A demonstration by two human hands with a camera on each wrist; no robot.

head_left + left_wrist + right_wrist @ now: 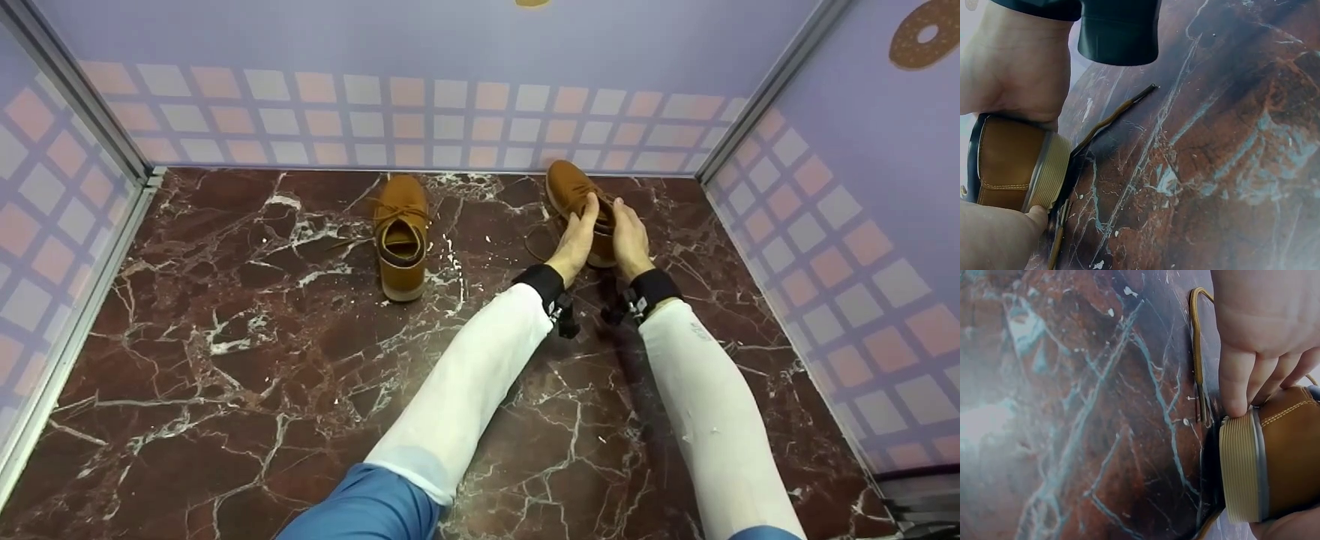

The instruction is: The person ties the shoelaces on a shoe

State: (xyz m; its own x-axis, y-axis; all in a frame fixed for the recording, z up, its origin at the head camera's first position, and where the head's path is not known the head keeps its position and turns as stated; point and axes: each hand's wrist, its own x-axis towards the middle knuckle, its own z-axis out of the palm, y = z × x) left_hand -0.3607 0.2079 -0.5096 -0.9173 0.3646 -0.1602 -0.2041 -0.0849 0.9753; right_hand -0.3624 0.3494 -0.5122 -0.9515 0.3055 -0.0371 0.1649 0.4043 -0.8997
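A brown lace-up ankle shoe (566, 184) stands on the floor on the right, its toe near the back wall. My left hand (576, 240) holds its left side, with the thumb by the opening; my right hand (632, 238) holds the opposite side. The heel and pale ribbed sole (1055, 169) show between both hands in the left wrist view. Fingertips of the left hand (1266, 343) touch the sole's edge in the right wrist view. A loose lace (1197, 354) lies on the floor beside that hand. The matching shoe (403, 274) stands apart on the left, laces loose.
Dark red marbled floor (225, 420) with white veins surrounds the shoes. A lilac back wall (450, 45) with pink and white checks rises close behind the toes. Side panels (862, 225) enclose the floor on both sides, with metal strips at the corners.
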